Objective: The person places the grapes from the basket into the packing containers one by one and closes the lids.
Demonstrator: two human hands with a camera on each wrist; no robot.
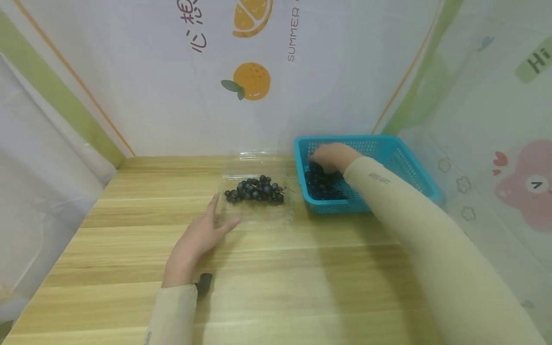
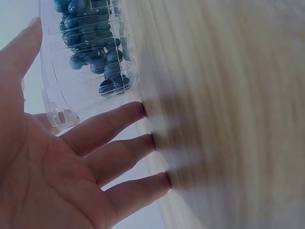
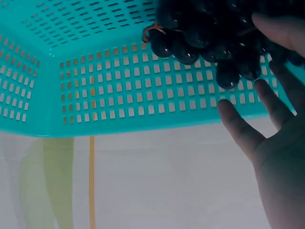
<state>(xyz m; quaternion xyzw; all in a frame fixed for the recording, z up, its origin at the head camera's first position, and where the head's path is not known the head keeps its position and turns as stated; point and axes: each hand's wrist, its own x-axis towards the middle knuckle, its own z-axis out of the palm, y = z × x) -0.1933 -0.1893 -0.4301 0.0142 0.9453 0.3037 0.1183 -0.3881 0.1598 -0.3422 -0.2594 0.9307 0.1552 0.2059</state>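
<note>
Wooden table (image 1: 276,287), fruit-print backdrop; two hands at work on dark grapes.

Head view: left hand (image 1: 199,235) lies flat on the table, fingers straight, touching the near left corner of a clear plastic tray (image 1: 258,213) that holds one grape bunch (image 1: 255,189). Right hand (image 1: 331,156) reaches into the blue basket (image 1: 401,158) just right of the tray, onto more grapes (image 1: 322,184). Left wrist view: fingers (image 2: 114,125) spread and straight, tips on the wood, thumb beside the tray (image 2: 71,100); nothing gripped. Right wrist view: fingers (image 3: 238,129) loosely open around the bunch (image 3: 209,33) in the basket (image 3: 119,90); a firm hold cannot be told.
</note>
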